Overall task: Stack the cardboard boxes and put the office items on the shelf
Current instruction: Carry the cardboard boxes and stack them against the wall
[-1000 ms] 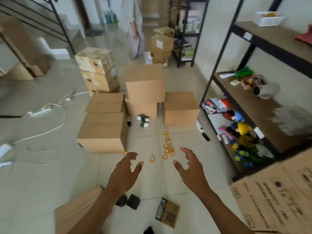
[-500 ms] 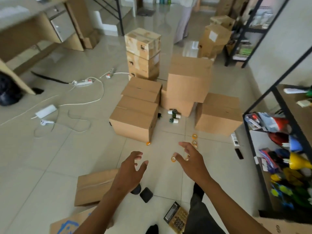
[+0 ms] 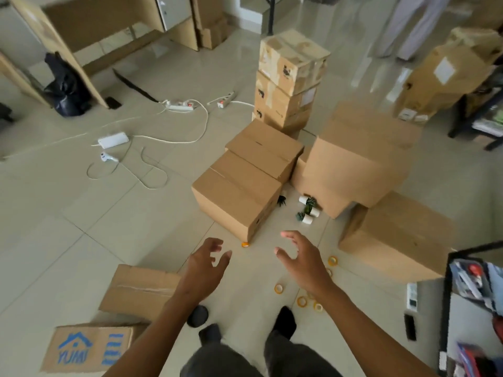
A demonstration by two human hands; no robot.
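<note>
Where tape rolls [image 3: 279, 288] litter tiles, cardboard boxes [image 3: 239, 197] stand ahead.

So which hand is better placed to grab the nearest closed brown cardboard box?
Probably the left hand: open and empty, it sits nearer the closed brown cardboard box. The right hand, also open, hovers over yellow tape rolls.

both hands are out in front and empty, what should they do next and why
Probably reach forward and down to take the nearest cardboard box by its two sides. The left hand and right hand are open, spread apart, holding nothing, and aimed at that box, which sits on the floor right ahead beside a second box it could be stacked on.
</note>
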